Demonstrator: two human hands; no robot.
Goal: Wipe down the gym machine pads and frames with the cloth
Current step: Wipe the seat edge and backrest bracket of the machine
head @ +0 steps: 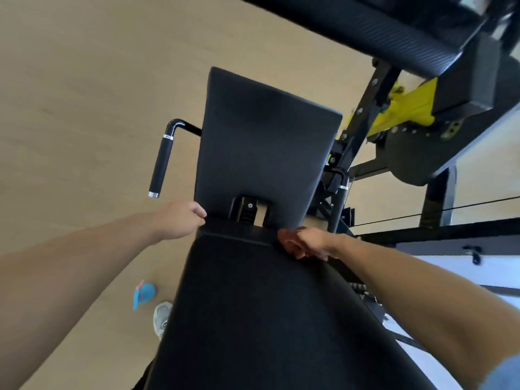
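Setting: pale wood-look floor, seen from above, with a black and yellow gym machine frame at the right. Principal item: a black seat pad, upright in the view, meeting a larger black back pad at a narrow seam where a metal bracket is exposed. Fittings: a black side handle with chrome end caps, left of the seat pad. Loose items on the floor: a blue and orange object, possibly a spray bottle, beside a pale shoe. Left hand: curled closed, knuckles against the left corner of the seam; whether anything is held inside cannot be told. Right hand: fingers folded shut at the right corner of the seam, touching the back pad edge; its contents cannot be told either. Cloth: not identified anywhere in view; it may be balled inside a fist. Risks noted: fingers could be pinched in the seam or against the bracket if the pads shift under pressure; the object on the floor, lying close to the foot, could be kicked or tripped over; the seam itself may be skipped if only the flat faces are wiped.
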